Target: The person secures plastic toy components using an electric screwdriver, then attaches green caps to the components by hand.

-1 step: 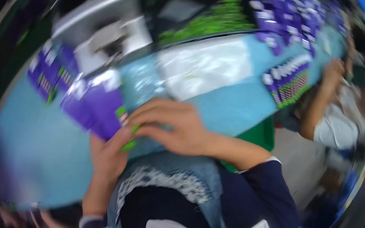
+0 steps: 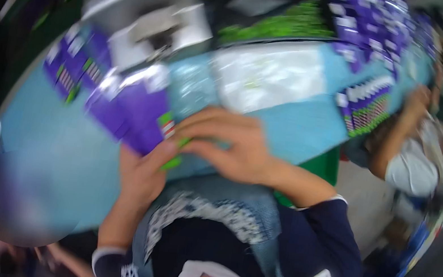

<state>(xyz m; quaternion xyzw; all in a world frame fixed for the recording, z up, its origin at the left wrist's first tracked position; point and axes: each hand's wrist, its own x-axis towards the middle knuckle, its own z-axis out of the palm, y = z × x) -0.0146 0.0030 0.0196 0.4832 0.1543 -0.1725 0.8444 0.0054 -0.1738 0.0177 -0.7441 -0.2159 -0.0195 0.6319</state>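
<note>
My left hand (image 2: 142, 175) is closed on the lower edge of a flat purple package (image 2: 141, 118). The package has a shiny clear top and a green and striped end. My right hand (image 2: 232, 144) reaches in from the right, its thumb and fingers pinched at a small bright green piece (image 2: 172, 162) at that end, beside my left thumb. Blur hides whether the green piece is part of the package. Clear plastic bags (image 2: 188, 85) lie just beyond my right fingers.
White plastic bags (image 2: 271, 77) lie on the blue table (image 2: 35, 156). Behind stand a white box (image 2: 132, 48) and a dark tray of green pieces (image 2: 284, 24). Purple packages (image 2: 75, 62) lie left; more (image 2: 364, 105) sit right, near a co-worker (image 2: 412, 167). A green bin (image 2: 320, 170) is below the edge.
The whole view has shifted a little, so the table and things on it appear further right and higher. Both hands keep the same hold on the package and green piece.
</note>
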